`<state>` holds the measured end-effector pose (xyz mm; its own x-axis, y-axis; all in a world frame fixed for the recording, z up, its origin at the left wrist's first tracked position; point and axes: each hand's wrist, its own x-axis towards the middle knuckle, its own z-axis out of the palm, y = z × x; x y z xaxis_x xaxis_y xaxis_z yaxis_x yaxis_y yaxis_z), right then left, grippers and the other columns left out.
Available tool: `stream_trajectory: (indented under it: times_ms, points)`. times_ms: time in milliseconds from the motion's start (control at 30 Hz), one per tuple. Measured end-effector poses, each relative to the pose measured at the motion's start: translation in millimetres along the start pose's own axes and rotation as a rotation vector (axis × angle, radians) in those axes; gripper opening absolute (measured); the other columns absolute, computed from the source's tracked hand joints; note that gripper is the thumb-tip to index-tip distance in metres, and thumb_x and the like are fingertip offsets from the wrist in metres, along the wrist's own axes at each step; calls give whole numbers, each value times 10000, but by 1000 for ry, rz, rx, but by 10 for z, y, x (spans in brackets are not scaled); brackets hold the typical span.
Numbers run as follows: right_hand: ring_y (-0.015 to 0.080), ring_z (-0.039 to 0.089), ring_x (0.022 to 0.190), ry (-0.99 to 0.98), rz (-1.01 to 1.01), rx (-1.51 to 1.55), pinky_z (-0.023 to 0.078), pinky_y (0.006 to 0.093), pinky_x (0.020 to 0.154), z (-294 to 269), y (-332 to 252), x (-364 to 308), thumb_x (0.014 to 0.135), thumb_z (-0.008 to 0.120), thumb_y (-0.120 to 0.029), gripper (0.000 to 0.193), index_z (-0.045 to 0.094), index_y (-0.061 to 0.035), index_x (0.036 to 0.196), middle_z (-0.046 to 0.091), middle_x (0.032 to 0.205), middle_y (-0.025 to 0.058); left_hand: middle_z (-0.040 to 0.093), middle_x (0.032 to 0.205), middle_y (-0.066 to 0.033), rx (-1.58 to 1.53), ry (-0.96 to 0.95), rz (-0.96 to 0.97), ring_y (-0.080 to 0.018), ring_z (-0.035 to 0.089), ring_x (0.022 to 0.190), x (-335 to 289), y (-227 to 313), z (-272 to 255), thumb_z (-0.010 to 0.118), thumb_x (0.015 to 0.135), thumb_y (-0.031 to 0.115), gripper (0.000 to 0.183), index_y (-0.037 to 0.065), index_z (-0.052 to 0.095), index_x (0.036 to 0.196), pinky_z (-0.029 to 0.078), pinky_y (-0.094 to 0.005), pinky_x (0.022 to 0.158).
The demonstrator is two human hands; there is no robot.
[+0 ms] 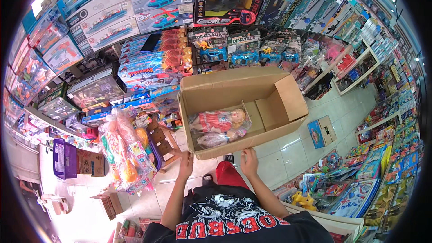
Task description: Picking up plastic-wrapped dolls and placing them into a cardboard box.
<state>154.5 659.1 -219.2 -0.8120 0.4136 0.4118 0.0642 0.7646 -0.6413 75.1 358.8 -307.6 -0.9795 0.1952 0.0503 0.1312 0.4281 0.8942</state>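
Observation:
A large uncovered cardboard box [225,151] is in front of me, slightly tilted. Two dolls lie in its left part, each in clear plastic wrap: a blond doll in a red dress [217,121] and, nearer me, a doll in pale clothes [218,139]. My left hand [186,165] is closed at the box's near left corner. With its fingers curled, my right hand [248,163] grips the lower edge of the near wall. Both hands' fingertips are partly hidden against the cardboard.
Bagged colourful toys [128,153] lie over a purple basket to the left, beside a wooden stool [168,157]. Another purple basket [64,158] stands farther left. Packed toy shelves rise ahead and right. A small blue-and-brown carton [321,132] sits on the tiled floor [281,153].

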Motion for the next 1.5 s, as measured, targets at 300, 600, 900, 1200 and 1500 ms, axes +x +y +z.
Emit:
stream_trajectory:
  times_ms: [300,600,900,1200,1500]
  points:
    - [363,679,848,-1436,558,-382,545,455,758,286,1890,-1685,816,585,-476,560,673,36,1025,676,997,231,659,1005,-105,107,-818,-1249,-259,659,772,-2234,-1780,-317,508,879,486,452,96,609,1084,481,-474,571]
    - [266,712,764,-1292,1119,-163,552,409,648,-49,2247,-2239,884,523,-329,390,624,5,1058,709,988,117,647,918,-89,-247,-513,-1443,-198,611,655,-3484,-1314,-932,525,917,309,266,82,572,1048,479,-378,513]
    - [251,702,684,-1209,1072,-33,531,395,571,531,1923,-1899,849,559,-283,350,648,34,969,708,906,124,676,1008,-100,-109,-229,-1047,-208,662,789,-2792,-905,-920,546,919,450,483,32,569,1160,499,-344,654]
    - [257,690,678,-991,977,107,506,379,559,959,1070,-1511,914,538,-258,317,580,-22,1122,693,922,136,682,1012,-112,-150,-252,-1095,-212,672,780,-3048,-1395,-1848,544,921,441,481,24,580,1158,499,-353,648]
    - [185,615,535,-563,1001,572,465,302,452,1564,-216,-2151,875,591,-110,135,597,14,927,650,747,121,650,849,-115,-343,197,-757,-186,642,706,-3330,-2298,-2873,583,926,225,239,-8,630,953,516,-287,515]
